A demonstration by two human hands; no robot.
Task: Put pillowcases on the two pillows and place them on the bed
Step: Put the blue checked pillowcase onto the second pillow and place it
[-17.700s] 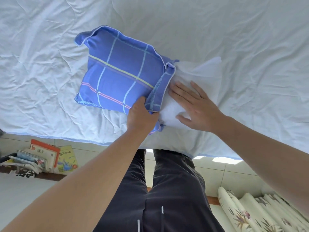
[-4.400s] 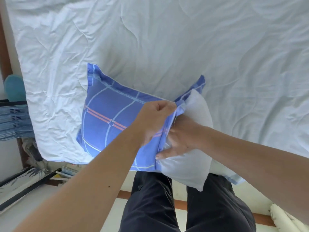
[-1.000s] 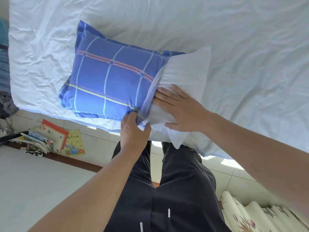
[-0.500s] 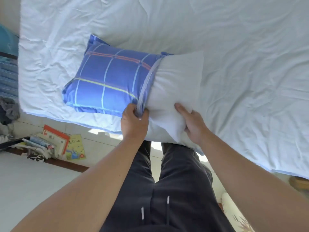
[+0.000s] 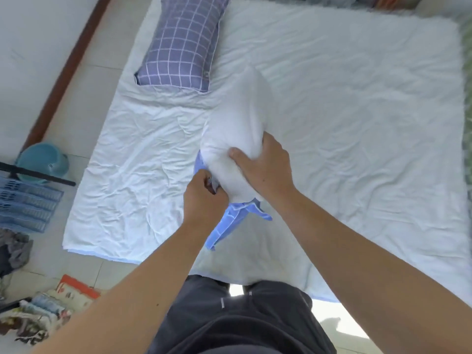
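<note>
White rumpled bed sheet (image 5: 357,123) spread wide, near edge just ahead of dark trousers (image 5: 242,323), broad bare stretch off to the right. Held up over the middle — white pillow (image 5: 235,129), lower end sunk in a bunched blue pillowcase (image 5: 229,223) hanging beneath. Left hand (image 5: 204,198) curled tight, pinching the pillowcase rim; right hand (image 5: 265,169) clamped round the pillow's side. Far left corner: checked purple pillow (image 5: 184,42), already cased. Beyond the left edge — teal basin (image 5: 43,162), blue crate (image 5: 25,203), books (image 5: 51,307) on tile.

No legible text, labels or numbers; book (image 5: 76,292) covers too blurred.
</note>
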